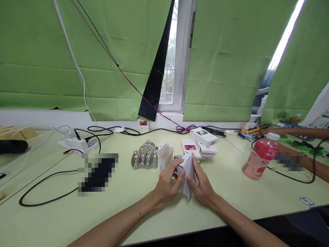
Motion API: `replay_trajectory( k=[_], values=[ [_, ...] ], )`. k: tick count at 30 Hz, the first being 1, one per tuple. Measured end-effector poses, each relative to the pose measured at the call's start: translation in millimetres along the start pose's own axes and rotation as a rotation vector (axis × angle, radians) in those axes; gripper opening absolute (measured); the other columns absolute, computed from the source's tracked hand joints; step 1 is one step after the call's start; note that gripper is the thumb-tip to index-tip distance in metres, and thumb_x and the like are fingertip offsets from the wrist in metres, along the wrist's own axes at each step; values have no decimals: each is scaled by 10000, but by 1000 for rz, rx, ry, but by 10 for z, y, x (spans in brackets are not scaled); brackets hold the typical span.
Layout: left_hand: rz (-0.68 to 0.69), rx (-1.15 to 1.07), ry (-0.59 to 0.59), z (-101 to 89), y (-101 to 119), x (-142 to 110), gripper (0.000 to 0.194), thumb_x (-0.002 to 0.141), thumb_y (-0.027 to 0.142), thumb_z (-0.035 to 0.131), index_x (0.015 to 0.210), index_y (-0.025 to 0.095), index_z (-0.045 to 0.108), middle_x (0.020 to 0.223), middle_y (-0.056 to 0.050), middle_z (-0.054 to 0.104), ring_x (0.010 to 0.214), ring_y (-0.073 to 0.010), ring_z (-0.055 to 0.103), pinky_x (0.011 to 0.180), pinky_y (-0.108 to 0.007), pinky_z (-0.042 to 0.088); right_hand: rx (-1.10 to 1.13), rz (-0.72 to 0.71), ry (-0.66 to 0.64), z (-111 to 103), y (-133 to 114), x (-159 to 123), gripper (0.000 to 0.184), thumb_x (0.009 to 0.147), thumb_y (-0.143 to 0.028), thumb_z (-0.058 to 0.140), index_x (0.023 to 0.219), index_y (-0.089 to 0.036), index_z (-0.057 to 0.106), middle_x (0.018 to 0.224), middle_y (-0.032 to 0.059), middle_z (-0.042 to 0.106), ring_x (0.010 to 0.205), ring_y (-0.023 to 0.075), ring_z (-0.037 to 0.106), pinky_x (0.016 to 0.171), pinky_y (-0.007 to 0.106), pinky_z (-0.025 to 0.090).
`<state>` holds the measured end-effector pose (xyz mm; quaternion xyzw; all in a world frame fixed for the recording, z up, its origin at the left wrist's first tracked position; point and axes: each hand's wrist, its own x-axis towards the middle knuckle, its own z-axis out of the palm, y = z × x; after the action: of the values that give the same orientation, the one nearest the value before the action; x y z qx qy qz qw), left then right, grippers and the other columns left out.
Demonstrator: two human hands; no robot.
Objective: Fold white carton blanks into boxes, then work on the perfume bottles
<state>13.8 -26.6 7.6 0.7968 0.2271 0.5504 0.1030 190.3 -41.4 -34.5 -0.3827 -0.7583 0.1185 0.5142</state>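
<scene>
Between my two hands is a small white cardboard box (189, 171), tilted, with a pointed flap at its lower end. My left hand (168, 181) grips its left side, with thumb and fingers near the upper edge. My right hand (204, 185) is closed on the right side, thumb on the near face. Just beyond my left hand an open white box (165, 157) stands upright with its flap raised. Left of that box lies a stack of clear-wrapped shiny round items (145, 156); their kind is unclear. Several closed white boxes (205, 139) with picture labels are piled behind my right hand.
A pink drink bottle (260, 157) leans at the right, near another person's arms (308, 161). A blurred dark object (99, 175) with a black cable lies at the left, before a white power strip (77, 144). Cables run along the back wall. The table's front edge (180, 236) is close.
</scene>
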Motion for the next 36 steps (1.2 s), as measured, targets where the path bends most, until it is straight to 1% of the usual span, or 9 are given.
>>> replay_trajectory(
  k=[4, 9, 15, 20, 25, 29, 36],
  values=[
    [-11, -17, -5, 4, 2, -1, 299, 965, 219, 500, 1261, 181, 516, 1045, -82, 664, 735, -88, 609, 546, -160, 523, 4, -5, -1, -2, -3, -3, 748, 1019, -395, 463, 1614, -250, 35, 1647, 85, 242, 1507, 284, 256, 1202, 478, 305],
    [-40, -31, 0, 13, -12, -11, 292, 962, 239, 516, 1248, 188, 535, 1048, -78, 671, 727, -94, 623, 536, -170, 527, -10, -6, 0, -2, -12, -3, 749, 1020, -390, 461, 1615, -240, 31, 1646, 99, 243, 1499, 290, 277, 1196, 482, 321],
    [-24, -50, 3, 26, -40, -20, 309, 947, 203, 546, 1256, 211, 529, 1091, -69, 663, 758, -88, 626, 558, -153, 525, -24, -20, 8, -1, -25, -6, 739, 1024, -367, 461, 1615, -242, 36, 1646, 94, 244, 1502, 292, 267, 1198, 471, 329],
    [-10, -53, 13, 30, -35, -12, 312, 931, 184, 570, 1240, 212, 532, 1054, -56, 662, 730, -80, 615, 555, -149, 523, -35, -33, 16, -2, -4, 0, 746, 1019, -358, 476, 1615, -237, 42, 1649, 101, 232, 1499, 300, 270, 1195, 473, 336],
    [-35, -64, -1, 22, -35, -14, 295, 922, 185, 585, 1212, 209, 541, 1041, -58, 663, 731, -85, 624, 562, -156, 539, -28, -25, 25, -7, 6, -1, 742, 1016, -341, 484, 1613, -264, 51, 1652, 85, 227, 1504, 301, 255, 1199, 484, 326],
    [-45, -66, -11, 23, -30, -9, 302, 908, 184, 604, 1203, 208, 543, 1046, -63, 661, 728, -84, 622, 569, -161, 549, -23, -11, 21, -18, -10, -10, 730, 1017, -337, 478, 1613, -260, 64, 1655, 87, 216, 1509, 300, 240, 1207, 492, 312],
    [-66, -80, -1, 20, 12, 15, 267, 900, 177, 603, 1162, 199, 553, 995, -49, 661, 663, -66, 589, 545, -152, 534, -22, -27, 18, -31, -29, 2, 729, 1018, -324, 477, 1612, -256, 59, 1651, 88, 230, 1517, 285, 220, 1214, 477, 305]
  ],
)
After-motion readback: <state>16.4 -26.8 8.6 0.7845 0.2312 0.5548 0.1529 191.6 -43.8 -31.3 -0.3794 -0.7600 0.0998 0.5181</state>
